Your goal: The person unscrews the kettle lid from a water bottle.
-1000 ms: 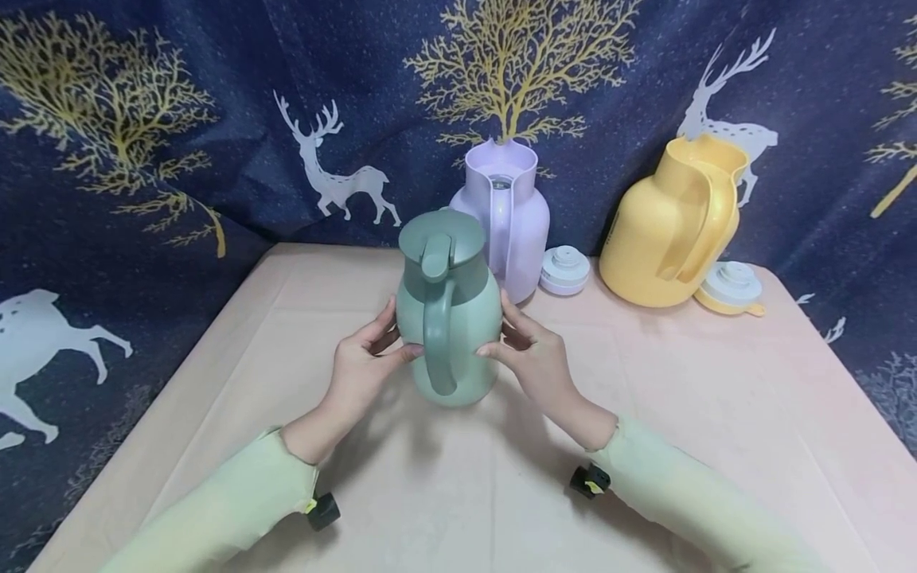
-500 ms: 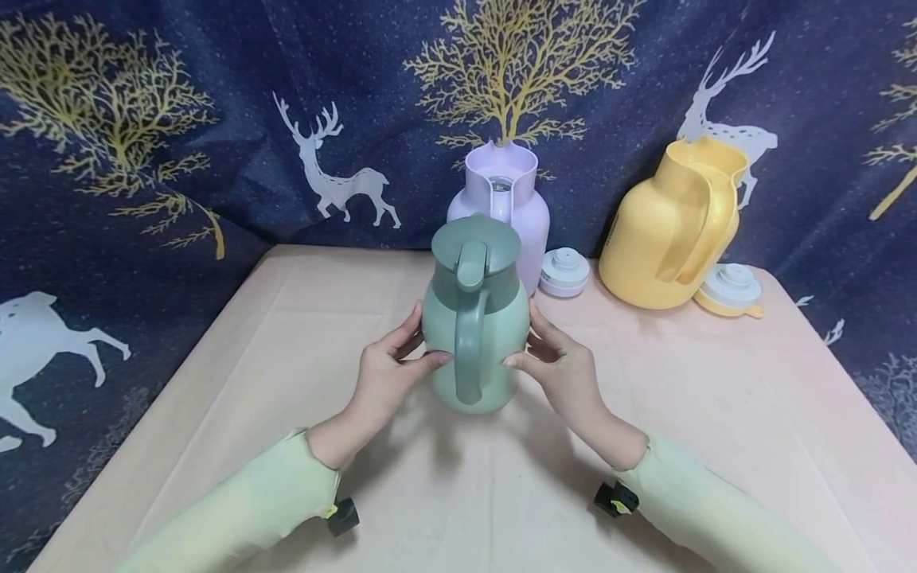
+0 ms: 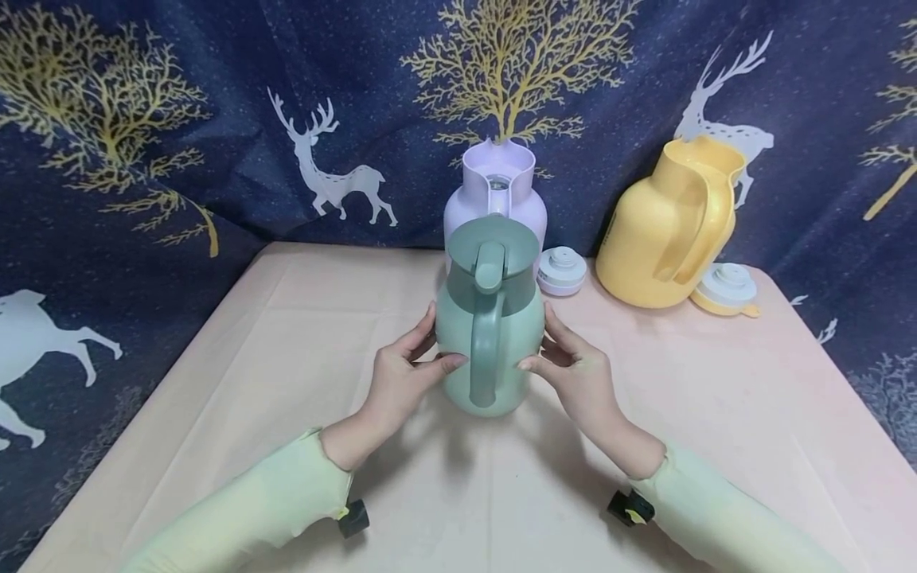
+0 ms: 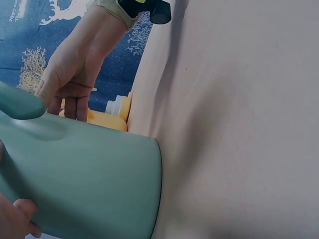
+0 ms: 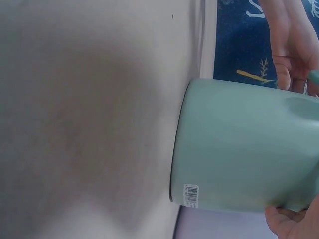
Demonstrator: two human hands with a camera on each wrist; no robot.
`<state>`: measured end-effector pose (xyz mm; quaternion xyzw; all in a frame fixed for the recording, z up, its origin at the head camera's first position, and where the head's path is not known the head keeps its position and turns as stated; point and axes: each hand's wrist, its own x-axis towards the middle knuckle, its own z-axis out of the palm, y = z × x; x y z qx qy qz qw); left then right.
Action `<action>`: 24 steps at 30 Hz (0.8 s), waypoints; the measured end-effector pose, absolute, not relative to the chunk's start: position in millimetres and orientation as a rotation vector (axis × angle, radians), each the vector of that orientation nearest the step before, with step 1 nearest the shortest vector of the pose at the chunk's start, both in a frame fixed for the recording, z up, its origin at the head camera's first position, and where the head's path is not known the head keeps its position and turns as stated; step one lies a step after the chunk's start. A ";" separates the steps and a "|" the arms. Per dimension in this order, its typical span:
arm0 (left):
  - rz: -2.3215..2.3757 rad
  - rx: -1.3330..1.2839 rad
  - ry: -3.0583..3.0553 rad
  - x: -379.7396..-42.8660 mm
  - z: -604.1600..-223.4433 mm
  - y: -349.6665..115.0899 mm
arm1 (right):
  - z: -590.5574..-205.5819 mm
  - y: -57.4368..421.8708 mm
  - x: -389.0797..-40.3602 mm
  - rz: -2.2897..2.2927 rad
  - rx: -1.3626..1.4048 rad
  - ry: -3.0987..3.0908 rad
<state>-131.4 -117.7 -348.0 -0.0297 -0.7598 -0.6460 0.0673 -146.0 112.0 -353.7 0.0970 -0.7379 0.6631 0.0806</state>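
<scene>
Left grip (image 3: pixel 403 372) and right grip (image 3: pixel 582 380) curl round the green jug (image 3: pixel 490 330), its barcode sticker (image 5: pixel 191 195) too small to read.

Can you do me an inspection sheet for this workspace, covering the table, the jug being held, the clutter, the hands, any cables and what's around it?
Surface: table, pinkish beige covering, faint creases.
Job's thing: green jug, upright, lid on; whether its base touches the table is hard to tell.
Clutter: purple jug, open, partly hidden behind the green jug; yellow jug, open; purple lid and yellow lid lying by their jugs.
Hands: left hand and right hand grip opposite sides of the green jug.
Cables: nothing seen.
Surroundings: dark blue curtain printed with trees and deer.
</scene>
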 end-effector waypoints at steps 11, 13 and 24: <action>-2.016 -0.113 -2.232 -130.1 -348.2 -109.3 | -349.6 119.9 -142.6 1.942 0.286 -2.245; -2.003 -0.105 -2.243 -130.2 -348.2 -109.9 | -349.7 120.7 -142.7 1.915 0.287 -2.284; -2.018 -0.190 -2.397 -128.2 -348.4 -119.6 | -357.8 121.0 -137.1 1.852 0.270 -2.352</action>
